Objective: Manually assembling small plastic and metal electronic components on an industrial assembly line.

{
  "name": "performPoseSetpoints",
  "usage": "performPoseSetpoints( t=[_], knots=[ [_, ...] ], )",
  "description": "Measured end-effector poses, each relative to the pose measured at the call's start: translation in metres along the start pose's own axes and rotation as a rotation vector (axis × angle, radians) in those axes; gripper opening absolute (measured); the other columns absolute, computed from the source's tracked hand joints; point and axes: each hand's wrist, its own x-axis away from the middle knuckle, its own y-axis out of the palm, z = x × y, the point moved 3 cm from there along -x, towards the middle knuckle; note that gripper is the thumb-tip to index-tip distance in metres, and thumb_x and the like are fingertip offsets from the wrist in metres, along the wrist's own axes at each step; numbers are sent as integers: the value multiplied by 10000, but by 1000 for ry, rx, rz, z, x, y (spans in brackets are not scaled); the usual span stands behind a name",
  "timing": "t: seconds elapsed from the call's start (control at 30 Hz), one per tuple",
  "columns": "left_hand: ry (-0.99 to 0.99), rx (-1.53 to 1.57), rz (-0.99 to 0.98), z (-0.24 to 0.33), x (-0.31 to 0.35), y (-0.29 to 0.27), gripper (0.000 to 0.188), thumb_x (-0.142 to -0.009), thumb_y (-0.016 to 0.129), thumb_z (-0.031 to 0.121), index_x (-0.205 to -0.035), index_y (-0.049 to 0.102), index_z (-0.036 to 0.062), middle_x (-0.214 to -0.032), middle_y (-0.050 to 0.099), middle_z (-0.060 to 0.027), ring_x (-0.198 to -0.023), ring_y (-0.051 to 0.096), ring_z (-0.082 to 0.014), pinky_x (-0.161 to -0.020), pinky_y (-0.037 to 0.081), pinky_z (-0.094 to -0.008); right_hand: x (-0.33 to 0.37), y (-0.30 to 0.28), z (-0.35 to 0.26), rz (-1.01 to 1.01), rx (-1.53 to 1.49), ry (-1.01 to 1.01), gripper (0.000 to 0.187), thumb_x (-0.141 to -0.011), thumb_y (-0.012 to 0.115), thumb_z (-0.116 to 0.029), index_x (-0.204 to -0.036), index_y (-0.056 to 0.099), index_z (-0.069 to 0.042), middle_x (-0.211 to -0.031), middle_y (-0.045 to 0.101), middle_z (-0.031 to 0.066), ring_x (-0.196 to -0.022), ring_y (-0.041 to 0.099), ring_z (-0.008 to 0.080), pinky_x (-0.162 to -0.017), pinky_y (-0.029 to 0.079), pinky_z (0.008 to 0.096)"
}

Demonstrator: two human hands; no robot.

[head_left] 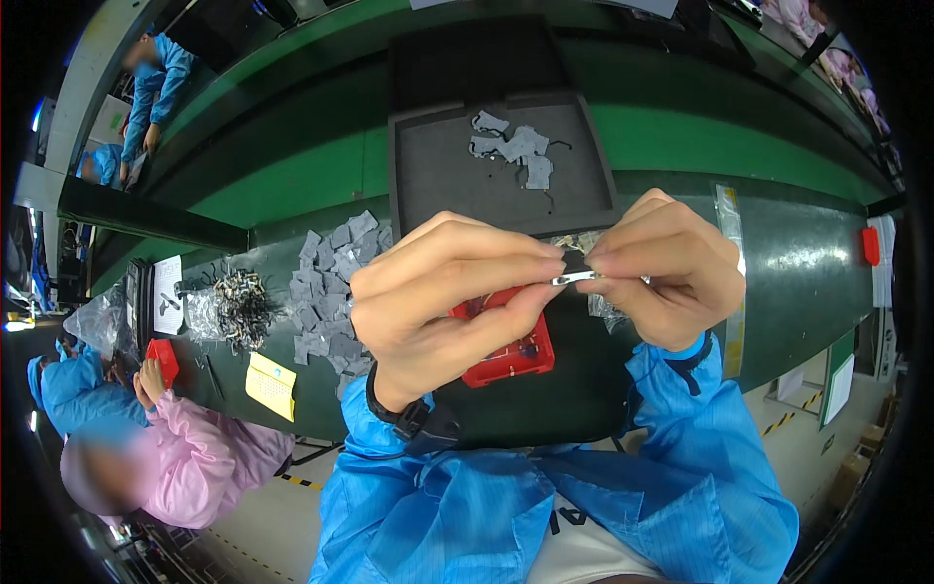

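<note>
Both hands are raised over the bench and meet at a small dark part with a white, shiny edge (574,277). My left hand (443,297) pinches its left end between thumb and fingers. At the other end, the thumb and fingers of my right hand (671,268) close on it. The fingertips hide most of the part, so its exact kind does not show. Below the hands sits a red plastic bin (516,368), partly covered by my left hand. Some clear plastic wrapping (605,310) shows beside the bin, under my right hand.
A black tray (428,165) holds several grey flat pieces with black leads (525,144). Left lie a heap of grey pieces (326,282), a bundle of black cables (243,307), and a yellow note (270,385). A co-worker in pink (209,457) sits at the left edge.
</note>
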Motion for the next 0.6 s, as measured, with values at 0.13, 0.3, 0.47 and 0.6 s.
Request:
performPoseSetpoints(
  t=[0.13,0.3,0.47,0.6],
  knots=[
    [14,19,8,-1,0,0,255,-649,813,-66,-886,741,-9,-888,731,-115,-753,698,-218,-627,542,-275,-2,-1,0,-11,-5,-12,234,-661,852,-5,-863,733,-16,-764,718,93,-655,677,181,-575,481,267],
    [-19,35,3,0,1,0,216,-633,790,-78,-833,715,-50,-858,713,-177,-781,698,-259,-677,533,-311,-1,-2,1,-12,8,-31,236,-656,853,-20,-860,734,-21,-778,722,87,-663,681,177,-582,477,262],
    [-16,50,20,-2,2,-1,222,-631,810,-76,-821,697,-50,-851,707,-179,-784,701,-267,-681,543,-319,-2,-3,0,-24,10,-39,237,-651,850,-12,-857,734,-22,-788,722,87,-668,684,176,-585,475,257],
    [1,57,29,-1,2,-1,227,-633,816,-77,-819,689,-48,-846,701,-179,-783,705,-272,-682,542,-321,-3,-2,-1,-42,13,-44,222,-664,824,24,-854,717,-15,-802,712,109,-665,675,186,-593,454,268]
  ],
)
